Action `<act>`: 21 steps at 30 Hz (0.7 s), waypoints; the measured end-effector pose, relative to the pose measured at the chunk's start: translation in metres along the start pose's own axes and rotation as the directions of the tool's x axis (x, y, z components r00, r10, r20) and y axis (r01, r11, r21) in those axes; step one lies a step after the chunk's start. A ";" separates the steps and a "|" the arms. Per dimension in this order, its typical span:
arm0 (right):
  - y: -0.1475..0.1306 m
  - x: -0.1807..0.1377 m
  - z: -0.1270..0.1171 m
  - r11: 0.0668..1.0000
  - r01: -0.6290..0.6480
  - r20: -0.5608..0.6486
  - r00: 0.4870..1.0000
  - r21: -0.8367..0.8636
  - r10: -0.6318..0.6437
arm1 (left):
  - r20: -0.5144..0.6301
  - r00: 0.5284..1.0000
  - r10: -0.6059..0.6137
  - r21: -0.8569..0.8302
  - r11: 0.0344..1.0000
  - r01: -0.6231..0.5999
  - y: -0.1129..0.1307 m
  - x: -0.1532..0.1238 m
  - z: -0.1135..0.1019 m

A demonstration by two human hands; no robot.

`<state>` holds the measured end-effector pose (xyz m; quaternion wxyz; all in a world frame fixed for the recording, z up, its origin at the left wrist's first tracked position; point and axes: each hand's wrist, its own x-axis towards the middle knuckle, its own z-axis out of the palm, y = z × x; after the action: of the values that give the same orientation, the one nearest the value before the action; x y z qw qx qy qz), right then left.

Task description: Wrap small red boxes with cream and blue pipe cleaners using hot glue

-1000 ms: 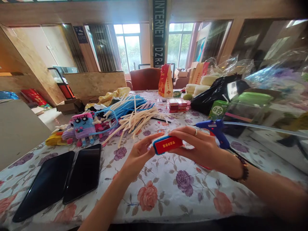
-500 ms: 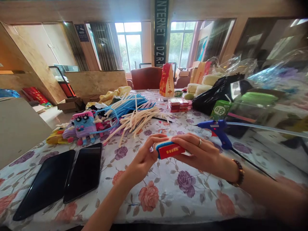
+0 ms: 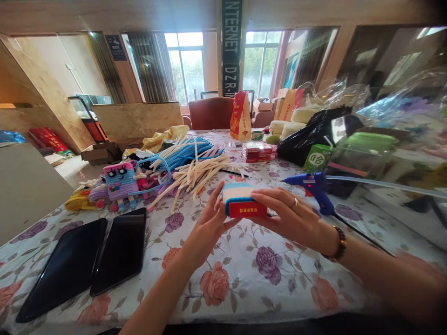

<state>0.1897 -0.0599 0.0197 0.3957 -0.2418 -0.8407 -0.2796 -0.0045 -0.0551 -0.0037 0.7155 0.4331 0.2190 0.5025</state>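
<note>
Between my two hands, above the flowered tablecloth, is a small red box with yellow lettering on its end. Blue and cream fuzzy strips wrap its top and left edge. My left hand supports the box at its left side, thumb underneath and fingers upright along the edge. From the right, my right hand grips it, fingers over the top and thumb below. A ring and a beaded bracelet show on that arm. To the right lies a blue glue gun with a clear glue stick in its back.
Blue and cream fuzzy stems lie in a pile beyond my hands. Stacked red boxes stand behind. Finished fuzzy dolls and two black tablets are at left. A black bag and a green box are at right.
The box has tipped so that its blue and cream top shows more. My left fingers have loosened from their pinch and straightened along its side; my right hand keeps its hold.
</note>
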 end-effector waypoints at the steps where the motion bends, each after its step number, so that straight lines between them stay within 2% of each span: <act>1: 0.000 0.000 0.000 1.000 -0.001 -0.007 1.000 -0.001 0.001 | 0.012 0.999 -0.030 -0.059 0.998 0.031 -0.002 0.001 0.001; 4: -0.002 0.001 0.001 1.000 -0.001 -0.034 0.999 0.011 0.001 | 0.030 0.997 -0.076 -0.222 0.972 0.081 -0.009 0.002 0.007; 12: -0.005 0.000 0.008 0.997 -0.048 -0.061 0.997 0.058 0.052 | 0.001 1.000 -0.017 -0.538 0.843 0.014 -0.016 0.001 0.029; 18: -0.006 0.002 0.010 0.993 -0.073 -0.056 0.995 0.089 0.078 | -0.094 0.990 -0.106 -0.578 0.816 0.033 -0.015 0.001 0.034; 21: -0.003 0.004 0.013 0.993 -0.056 -0.055 0.997 0.102 0.062 | -0.148 0.983 -0.110 -0.561 0.828 0.007 -0.015 0.001 0.034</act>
<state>0.1787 -0.0529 0.0156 0.4396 -0.2379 -0.8345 -0.2319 0.0297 -0.0693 0.0017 0.8038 0.1528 0.1377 0.5581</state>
